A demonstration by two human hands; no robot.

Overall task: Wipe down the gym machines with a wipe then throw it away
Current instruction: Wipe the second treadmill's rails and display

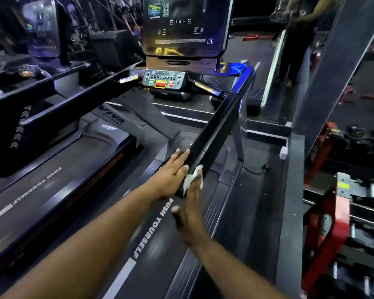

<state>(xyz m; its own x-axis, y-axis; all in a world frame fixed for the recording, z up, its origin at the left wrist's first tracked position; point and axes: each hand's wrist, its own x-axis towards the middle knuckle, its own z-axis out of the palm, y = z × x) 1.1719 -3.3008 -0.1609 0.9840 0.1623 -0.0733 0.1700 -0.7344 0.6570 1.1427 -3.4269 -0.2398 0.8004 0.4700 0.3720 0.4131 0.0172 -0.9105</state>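
Pressing wipe (pixel 193 177) on handrail (pixel 216 130): right hand (pixel 189 219) flat; left hand (pixel 173 171) flat alongside.

I am looking down at a dark gym floor (pixel 253 212) that is carrying two treadmills side by side. The nearer treadmill (pixel 156 229) is standing along the floor's middle, its belt reading "PUSH YOURSELF" in white letters, with ribbed side rails running along the belt's right edge. The second treadmill (pixel 52 169) is sitting just to the left of it, bearing the same lettering. A black cable (pixel 255 170) is lying on the floor near the foot of the nearer treadmill's right upright. Toward the floor's right edge a red dumbbell rack (pixel 341 212) is standing, loaded with dark weights. Farther back, a person's legs (pixel 289 61) are standing on the floor.
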